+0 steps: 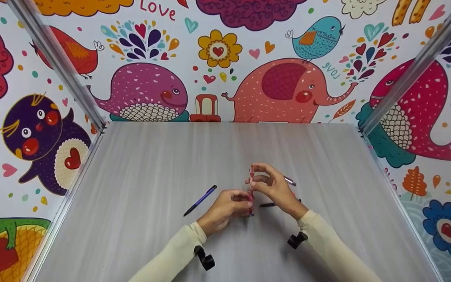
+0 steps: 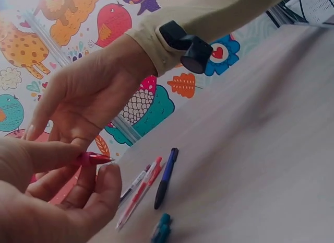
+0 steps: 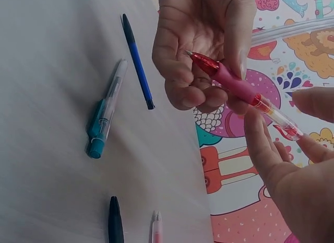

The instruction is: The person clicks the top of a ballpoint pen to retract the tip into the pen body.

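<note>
Both hands hold a red pen (image 3: 229, 82) with a pink grip and a clear barrel, raised above the table. Its metal tip is bare. My left hand (image 1: 227, 207) pinches the pen's grip near the tip end between thumb and fingers. My right hand (image 1: 274, 186) holds the clear barrel toward the clip end, with the thumb on one side and fingertips on the other. In the right wrist view, a teal-and-clear pen (image 3: 104, 117) lies on the table below the hands; in the head view the hands mostly hide it.
On the grey table (image 1: 151, 164), a blue pen with black ends (image 1: 200, 200) lies left of the hands. Partly behind the right hand lie a dark pen (image 1: 267, 204) and a silvery pen (image 1: 290, 181). A clear pen with red parts (image 2: 140, 193) lies beside them. A patterned wall (image 1: 210, 23) stands behind.
</note>
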A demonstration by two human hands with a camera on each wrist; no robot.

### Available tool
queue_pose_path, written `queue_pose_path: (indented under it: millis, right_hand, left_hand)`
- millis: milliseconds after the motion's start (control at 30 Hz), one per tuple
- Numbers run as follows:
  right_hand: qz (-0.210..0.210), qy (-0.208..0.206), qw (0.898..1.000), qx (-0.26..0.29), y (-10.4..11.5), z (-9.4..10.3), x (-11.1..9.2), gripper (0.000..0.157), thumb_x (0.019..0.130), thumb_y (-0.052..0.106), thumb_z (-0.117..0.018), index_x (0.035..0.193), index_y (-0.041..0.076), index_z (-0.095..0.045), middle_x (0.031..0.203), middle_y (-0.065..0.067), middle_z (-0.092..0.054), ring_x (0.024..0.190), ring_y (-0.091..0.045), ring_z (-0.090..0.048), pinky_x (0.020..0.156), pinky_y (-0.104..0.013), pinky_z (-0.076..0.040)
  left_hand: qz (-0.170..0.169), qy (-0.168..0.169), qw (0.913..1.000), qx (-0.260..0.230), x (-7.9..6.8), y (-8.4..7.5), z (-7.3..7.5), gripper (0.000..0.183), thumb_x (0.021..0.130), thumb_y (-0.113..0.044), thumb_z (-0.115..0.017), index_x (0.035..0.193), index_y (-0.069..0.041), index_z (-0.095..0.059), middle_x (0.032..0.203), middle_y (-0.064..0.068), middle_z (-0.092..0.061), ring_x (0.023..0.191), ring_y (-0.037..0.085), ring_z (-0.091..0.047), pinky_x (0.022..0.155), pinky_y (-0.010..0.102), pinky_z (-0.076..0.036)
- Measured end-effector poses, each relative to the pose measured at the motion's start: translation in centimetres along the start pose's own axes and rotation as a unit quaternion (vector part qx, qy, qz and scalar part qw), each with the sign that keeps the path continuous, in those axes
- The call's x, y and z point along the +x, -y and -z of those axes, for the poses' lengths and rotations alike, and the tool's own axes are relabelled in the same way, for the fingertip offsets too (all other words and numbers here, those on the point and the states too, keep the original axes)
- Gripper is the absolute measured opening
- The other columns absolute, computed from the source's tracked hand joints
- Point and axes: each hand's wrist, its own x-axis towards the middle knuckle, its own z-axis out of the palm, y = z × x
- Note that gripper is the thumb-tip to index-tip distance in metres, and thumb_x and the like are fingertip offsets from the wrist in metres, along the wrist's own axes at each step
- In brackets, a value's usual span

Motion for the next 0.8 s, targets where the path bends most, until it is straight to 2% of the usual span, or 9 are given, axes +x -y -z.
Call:
queue_pose_path:
  millis: [167,400,633,800]
  right_hand:
    - [-0.005,0.015,1.000,-0.005,0.2,0.0,-0.3,0.061,0.102,0.003,-0.077,0.157,0.004,-0.051,0.144,-0.022,-0.056,0.122,-0.040,-0.071,0.095,-0.039,-0.063]
    - [0.001,0.012,1.000,-0.012,0.6,0.0,-0.5,0.063,0.099,-0.002,-0.079,0.155,0.003,-0.052,0.140,-0.025,-0.058,0.117,-0.034,-0.071,0.092,-0.035,-0.063]
    - [-0.002,-0.003,1.000,-0.027,0.7,0.1,-0.9,0.061,0.098,-0.002,-0.079,0.154,0.003,-0.054,0.132,-0.026,-0.063,0.111,-0.027,-0.071,0.088,-0.033,-0.063]
    - [-0.018,-0.009,1.000,-0.014,0.6,0.1,-1.1,0.061,0.099,0.000,-0.080,0.154,0.005,-0.055,0.129,-0.026,-0.064,0.111,-0.027,-0.072,0.089,-0.036,-0.064]
  left_hand:
    - [0.005,0.009,0.9993,-0.037,-0.2,0.0,-0.1,0.022,0.097,0.005,-0.076,0.119,0.008,-0.072,0.113,0.018,-0.075,0.102,0.032,-0.078,0.091,0.044,-0.065]
    - [0.005,0.012,0.9984,-0.055,-0.5,0.0,-0.3,0.020,0.097,0.006,-0.076,0.117,0.008,-0.072,0.117,0.025,-0.074,0.097,0.028,-0.078,0.090,0.045,-0.065]
    - [-0.009,0.022,0.9971,-0.073,-0.8,0.2,-0.9,0.020,0.097,0.007,-0.074,0.117,0.009,-0.072,0.107,0.013,-0.075,0.094,0.024,-0.076,0.089,0.043,-0.065]
    - [-0.006,0.013,0.9972,-0.073,-1.0,0.2,-1.2,0.023,0.096,0.007,-0.075,0.119,0.011,-0.072,0.111,0.018,-0.075,0.095,0.026,-0.077,0.088,0.041,-0.065]
